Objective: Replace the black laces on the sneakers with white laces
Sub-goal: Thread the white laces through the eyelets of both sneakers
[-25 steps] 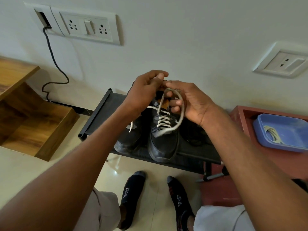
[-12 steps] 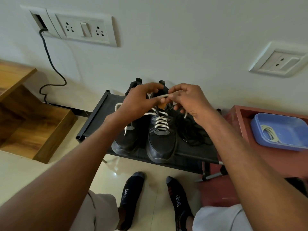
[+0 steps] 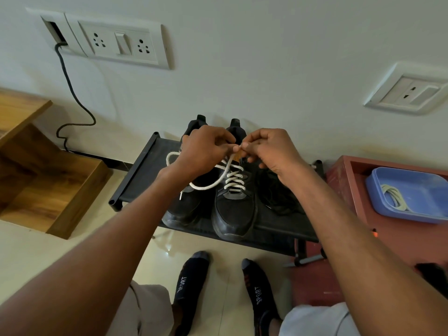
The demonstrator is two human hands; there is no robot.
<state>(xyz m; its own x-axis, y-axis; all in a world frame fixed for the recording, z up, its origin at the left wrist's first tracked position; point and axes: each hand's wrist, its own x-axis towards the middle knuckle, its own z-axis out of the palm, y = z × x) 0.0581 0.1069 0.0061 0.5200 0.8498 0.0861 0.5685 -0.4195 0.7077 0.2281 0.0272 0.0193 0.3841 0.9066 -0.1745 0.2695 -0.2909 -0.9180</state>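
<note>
Two black sneakers stand side by side on a low black rack (image 3: pixel 135 175). The right sneaker (image 3: pixel 234 212) is threaded with a white lace (image 3: pixel 234 181). My left hand (image 3: pixel 203 151) and my right hand (image 3: pixel 269 149) meet above its tongue, each pinching a part of that white lace. A loop of the lace hangs down across the left sneaker (image 3: pixel 184 209). A heap of black laces (image 3: pixel 278 192) lies on the rack to the right of the shoes. Another white lace (image 3: pixel 394 197) is coiled in a blue tray (image 3: pixel 417 212).
The blue tray rests on a red stand (image 3: pixel 349 180) right of the rack. A wooden shelf unit (image 3: pixel 48 180) is at the left. A black cable (image 3: pixel 72 93) runs down the wall from a socket panel (image 3: pixel 121 42). My socked feet (image 3: pixel 191 287) stand on the tiled floor.
Both hands have dropped lower and closer to the shoe's tongue. The large lace loop that hung by my right hand has been drawn in; a loop now trails to the left.
</note>
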